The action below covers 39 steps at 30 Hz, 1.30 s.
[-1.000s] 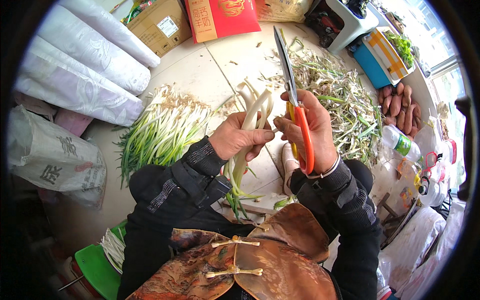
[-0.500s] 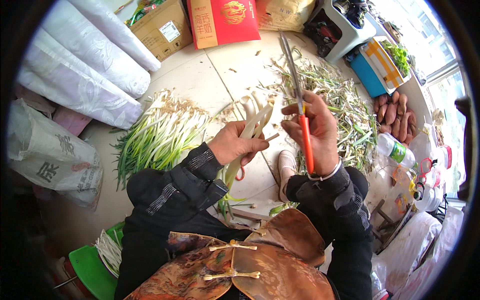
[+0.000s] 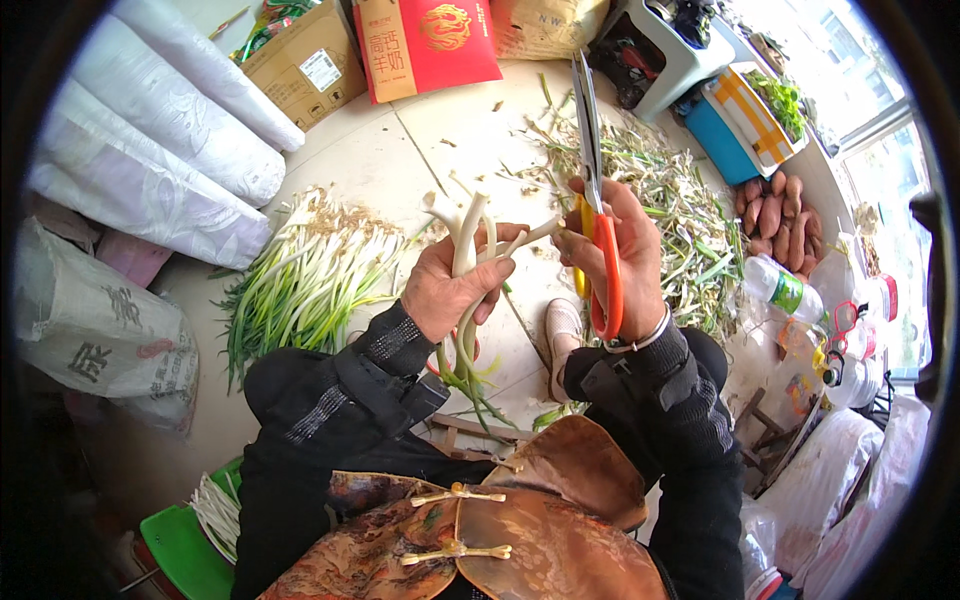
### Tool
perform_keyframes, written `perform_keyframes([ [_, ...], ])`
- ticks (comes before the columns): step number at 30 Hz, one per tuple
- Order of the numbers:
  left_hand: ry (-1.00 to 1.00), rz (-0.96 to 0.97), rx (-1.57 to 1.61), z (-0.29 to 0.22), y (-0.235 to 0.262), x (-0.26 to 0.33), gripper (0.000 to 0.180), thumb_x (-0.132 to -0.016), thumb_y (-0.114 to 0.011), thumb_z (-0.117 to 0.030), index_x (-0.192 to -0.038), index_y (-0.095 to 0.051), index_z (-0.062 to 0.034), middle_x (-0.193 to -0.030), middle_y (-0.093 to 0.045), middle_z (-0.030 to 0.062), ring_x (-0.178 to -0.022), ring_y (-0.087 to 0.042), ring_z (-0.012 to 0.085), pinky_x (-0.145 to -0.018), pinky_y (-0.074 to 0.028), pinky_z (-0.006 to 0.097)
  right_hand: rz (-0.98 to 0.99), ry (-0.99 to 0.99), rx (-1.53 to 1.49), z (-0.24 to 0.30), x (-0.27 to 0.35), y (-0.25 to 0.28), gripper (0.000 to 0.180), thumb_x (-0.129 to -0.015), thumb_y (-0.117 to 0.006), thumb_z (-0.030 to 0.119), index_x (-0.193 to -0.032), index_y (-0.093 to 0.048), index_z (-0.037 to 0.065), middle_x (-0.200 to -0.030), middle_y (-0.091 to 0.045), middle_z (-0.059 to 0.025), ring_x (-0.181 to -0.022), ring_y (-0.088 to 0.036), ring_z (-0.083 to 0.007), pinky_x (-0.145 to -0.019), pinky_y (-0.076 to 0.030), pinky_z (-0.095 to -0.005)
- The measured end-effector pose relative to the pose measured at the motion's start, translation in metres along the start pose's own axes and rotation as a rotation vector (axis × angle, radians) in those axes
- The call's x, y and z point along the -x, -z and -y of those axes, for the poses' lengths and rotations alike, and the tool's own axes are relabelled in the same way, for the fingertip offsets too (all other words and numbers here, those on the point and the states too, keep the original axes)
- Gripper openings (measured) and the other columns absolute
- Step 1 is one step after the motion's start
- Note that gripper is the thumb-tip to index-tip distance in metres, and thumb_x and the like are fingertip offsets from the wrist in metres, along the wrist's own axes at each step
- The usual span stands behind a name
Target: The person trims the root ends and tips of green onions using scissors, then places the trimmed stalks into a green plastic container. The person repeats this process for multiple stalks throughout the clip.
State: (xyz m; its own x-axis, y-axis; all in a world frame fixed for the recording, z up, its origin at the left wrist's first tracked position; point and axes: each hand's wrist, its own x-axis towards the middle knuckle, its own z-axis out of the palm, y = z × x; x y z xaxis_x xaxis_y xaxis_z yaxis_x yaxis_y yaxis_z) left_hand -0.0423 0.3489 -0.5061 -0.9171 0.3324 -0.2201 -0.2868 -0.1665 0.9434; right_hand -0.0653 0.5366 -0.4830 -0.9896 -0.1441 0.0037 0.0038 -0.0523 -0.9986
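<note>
My left hand [image 3: 445,290] is closed around a few scallions [image 3: 464,240], white ends up, green tops hanging below the fist. In my right hand [image 3: 637,265] is a pair of scissors [image 3: 607,275] with orange-red and yellow handles, its long blades pointing up and away. The thumb and a finger of that hand also meet the end of one thin stalk reaching across from the left hand. A heap of scallions [image 3: 310,275] lies on the floor to the left, roots away from me. Loose peelings and dry leaves [image 3: 690,225] spread over the floor at right.
At the back stand a cardboard box [image 3: 305,65], a red gift box [image 3: 430,45] and a grey stool [image 3: 665,50]. Sweet potatoes [image 3: 785,225] and plastic bottles [image 3: 785,288] line the right side. A woven sack [image 3: 110,310] and a green basin [image 3: 185,545] are at left.
The stalks in my left hand have spread apart and tilted. My right hand has turned the scissors, showing both handles, and its fingertips have come to a stalk's end. The view has shifted slightly.
</note>
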Motion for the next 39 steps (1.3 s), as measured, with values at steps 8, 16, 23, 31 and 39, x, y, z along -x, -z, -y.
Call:
perform_keyframes([
  [8,-0.177,-0.297,0.16,-0.001,0.019,-0.007,0.036,-0.087,-0.06,-0.013,-0.119,-0.052,0.0019,-0.061,-0.05,0.0029,-0.045,-0.044,0.0078,-0.044,-0.04,0.022,-0.01,0.203,0.672,-0.002,0.008,0.001,0.046,-0.067,-0.078,0.013,-0.103,-0.053,-0.002,-0.071,-0.055,-0.0122,-0.059,-0.055,-0.0178,-0.056,-0.045,-0.0274],
  [16,-0.207,-0.281,0.18,-0.002,0.022,-0.007,0.037,-0.088,-0.059,-0.015,-0.119,-0.051,0.0042,-0.063,-0.051,0.0028,-0.046,-0.043,0.0078,-0.043,-0.039,0.021,0.044,0.237,0.783,-0.005,0.012,-0.002,0.047,-0.066,-0.078,0.018,-0.103,-0.055,0.0,-0.075,-0.057,-0.0126,-0.057,-0.056,-0.0238,-0.054,-0.046,-0.0326],
  [23,-0.177,-0.26,0.121,-0.003,0.023,-0.006,0.039,-0.086,-0.06,-0.012,-0.118,-0.048,0.0054,-0.068,-0.051,0.0044,-0.047,-0.044,0.0085,-0.044,-0.04,0.021,0.063,0.176,0.761,-0.003,0.012,-0.005,0.047,-0.066,-0.078,0.018,-0.103,-0.056,-0.001,-0.074,-0.057,-0.0133,-0.057,-0.057,-0.0243,-0.054,-0.046,-0.0324],
  [31,-0.278,-0.349,0.088,0.001,0.017,-0.009,0.031,-0.085,-0.06,-0.006,-0.115,-0.055,0.0025,-0.073,-0.058,0.0064,-0.046,-0.044,0.0062,-0.04,-0.039,0.021,0.07,0.166,0.731,0.0,0.014,-0.004,0.049,-0.066,-0.079,0.018,-0.104,-0.055,-0.002,-0.074,-0.058,-0.014,-0.058,-0.058,-0.0224,-0.055,-0.047,-0.0302],
  [39,-0.253,-0.311,0.026,0.0,0.02,-0.007,0.03,-0.085,-0.06,-0.006,-0.115,-0.057,0.0,-0.062,-0.052,0.0009,-0.046,-0.043,0.0052,-0.042,-0.038,0.02,0.1,0.114,0.693,0.001,0.015,-0.003,0.05,-0.067,-0.079,0.019,-0.104,-0.054,-0.003,-0.07,-0.057,-0.0137,-0.057,-0.057,-0.0209,-0.055,-0.047,-0.0298],
])
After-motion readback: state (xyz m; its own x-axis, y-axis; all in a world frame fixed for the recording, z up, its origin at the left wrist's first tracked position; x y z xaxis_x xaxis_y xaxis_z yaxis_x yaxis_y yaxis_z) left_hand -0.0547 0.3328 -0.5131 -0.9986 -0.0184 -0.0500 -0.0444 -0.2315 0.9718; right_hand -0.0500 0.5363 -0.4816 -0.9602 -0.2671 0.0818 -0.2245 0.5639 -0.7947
